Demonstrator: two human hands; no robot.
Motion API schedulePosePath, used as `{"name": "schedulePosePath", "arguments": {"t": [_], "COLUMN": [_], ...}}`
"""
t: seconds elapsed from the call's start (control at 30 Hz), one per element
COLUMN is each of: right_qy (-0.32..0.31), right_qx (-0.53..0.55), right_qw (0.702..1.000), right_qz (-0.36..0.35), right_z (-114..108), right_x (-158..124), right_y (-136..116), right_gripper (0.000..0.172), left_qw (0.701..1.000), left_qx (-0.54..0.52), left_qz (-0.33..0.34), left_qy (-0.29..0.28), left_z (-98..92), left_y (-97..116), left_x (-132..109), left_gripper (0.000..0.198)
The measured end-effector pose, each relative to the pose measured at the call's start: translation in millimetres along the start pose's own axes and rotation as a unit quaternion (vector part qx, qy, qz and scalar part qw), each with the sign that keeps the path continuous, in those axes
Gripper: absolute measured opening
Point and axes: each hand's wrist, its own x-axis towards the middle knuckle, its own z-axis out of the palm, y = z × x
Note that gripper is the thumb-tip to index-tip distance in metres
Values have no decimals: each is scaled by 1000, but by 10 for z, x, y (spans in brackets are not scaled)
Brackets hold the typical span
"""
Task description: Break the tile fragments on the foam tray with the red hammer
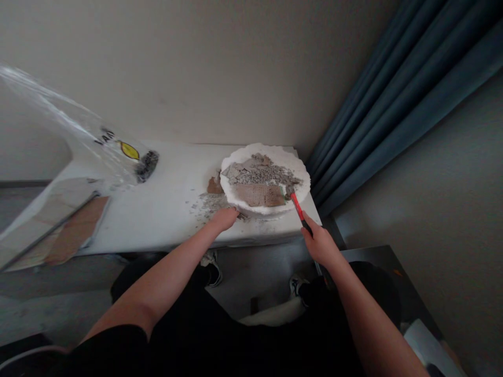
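Observation:
My right hand [320,245] is wrapped round the black grip of a hammer [297,205] with a red shaft. The hammer's head is over the right part of a wide white dish [302,183] with a scalloped rim. In the dish lie grey crumbled rubble [271,173] and a flat brown textured slab [257,195]. At the dish's near left rim is my left hand [225,219], fingers closed. Small dark bits show at its fingertips, but I cannot make out whether it holds them. A brown chunk [214,185] and grey crumbs [210,203] lie left of the dish.
The white table [173,209] stands against the wall. A see-through plastic bag [118,149] with dark contents lies on its left half, near brown cardboard [76,230] and a thin dark rod [58,225]. Blue curtains [393,104] hang at right, above a dark cabinet [373,256].

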Motion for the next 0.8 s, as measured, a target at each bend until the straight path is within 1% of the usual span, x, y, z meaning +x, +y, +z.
{"name": "schedulePosePath", "arguments": {"t": [0.1, 0.2, 0.33, 0.43, 0.57, 0.67, 0.73, 0.8], "right_qy": [3, 9, 9, 4, 2, -4, -9, -11], "right_qx": [38, 69, 71, 74, 85, 84, 89, 95], "right_qw": [999, 998, 997, 997, 996, 996, 996, 995], "right_qz": [-2, -3, 9, 16, 26, 21, 14, 14], "right_z": [56, 105, 124, 110, 84, 73, 69, 69], "right_x": [54, 109, 147, 143, 135, 141, 146, 149], "right_y": [68, 104, 116, 114, 103, 85, 73, 68], "right_gripper": [59, 59, 60, 60, 59, 60, 60, 60], "left_qw": [1000, 999, 999, 999, 999, 999, 997, 990], "left_qx": [11, 9, 7, 21, 19, 9, -22, -90], "left_qz": [16, 29, 37, 42, 32, 29, 60, 111], "left_qy": [12, 19, 14, 20, 31, 39, 32, 8], "left_z": [103, 160, 175, 158, 68, -70, -185, -300], "left_y": [-10, -37, -50, -39, -19, 30, 107, 226], "left_x": [26, 74, 123, 116, 33, -73, -140, -168], "left_gripper": [35, 34, 34, 32, 31, 27, 21, 15]}}
